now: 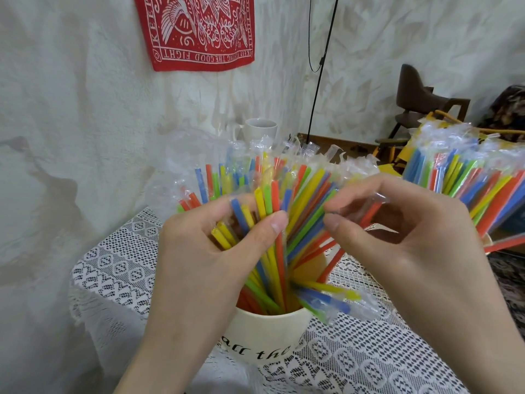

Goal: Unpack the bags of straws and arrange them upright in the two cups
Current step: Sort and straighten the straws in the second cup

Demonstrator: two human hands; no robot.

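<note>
Cream ceramic cup with black script lettering (264,328) sits on the desk (369,365), which is covered with a white lace cloth, at the near centre of the view. It's packed with individually wrapped plastic straws in red, yellow, green and blue (284,200), standing roughly upright and fanning outward at the top; the clear wrapper ends stick up above the coloured tips. A few wrapped straws (326,300) have tipped over and lie across the cup's right rim, pointing right. Left hand (204,251) is curled into the bunch from the left, thumb and fingers pinched on several straws, mostly blue and yellow ones. Right hand (397,231) comes in from the right, thumb and forefinger closed on the clear wrapper tops of a few red straws, other fingers loosely bent. The two thumbs are near each other, not touching. Second fanned bunch of wrapped multicoloured straws (468,172) stands at the right edge; its container is mostly out of view, can't tell what it is. Plain white mug (260,129) sits behind the main bunch by the white textured wall. Red printed cloth with white pattern (196,29) hangs on the wall above. Dark brown wooden chair (420,95) at back right.
</note>
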